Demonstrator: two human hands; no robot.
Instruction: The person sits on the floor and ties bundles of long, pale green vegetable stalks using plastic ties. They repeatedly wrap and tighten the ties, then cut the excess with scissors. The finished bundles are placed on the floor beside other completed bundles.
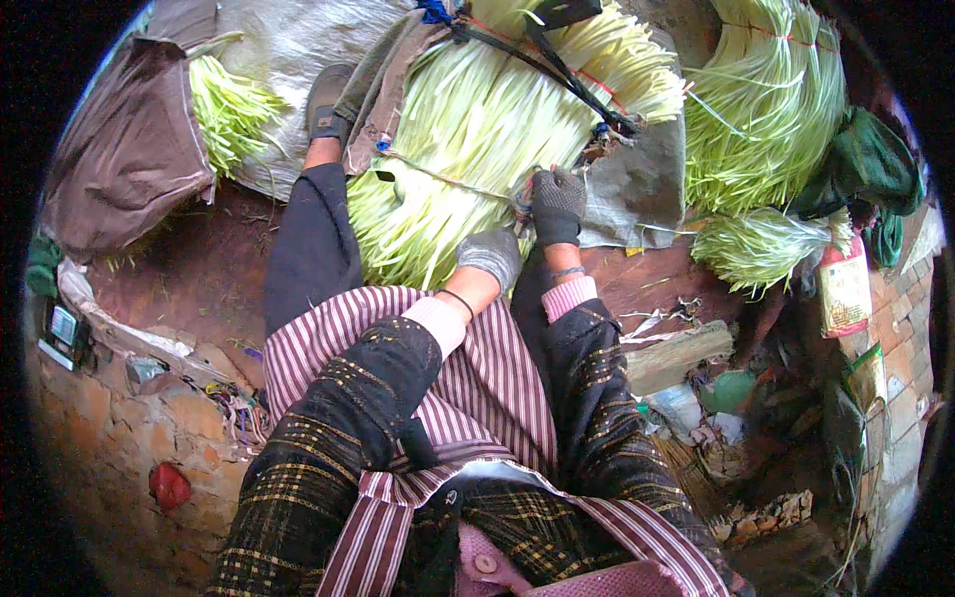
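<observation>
A large bundle of pale green, long-leaved stalks (477,112) lies before me, partly wrapped in brown-grey cloth (634,172). A thin cord (448,179) crosses it, and black straps (515,56) run over its far part. My left hand (489,255), in a grey glove, is bent at the bundle's near edge beside the cord's right end. Just beyond it to the right, my right hand (558,201), in a dark dotted glove, has its fingers curled at the cord's end. Both hands nearly meet there; what lies within their fingers is mostly hidden.
More leafy bundles lie at right (768,112), with a smaller bunch (761,242) below them. Brown cloth (127,149) covers another bunch (231,112) at left. A wooden board (679,358), a red-and-white packet (845,291) and scraps lie to the right. My shoe (328,97) stands left of the bundle.
</observation>
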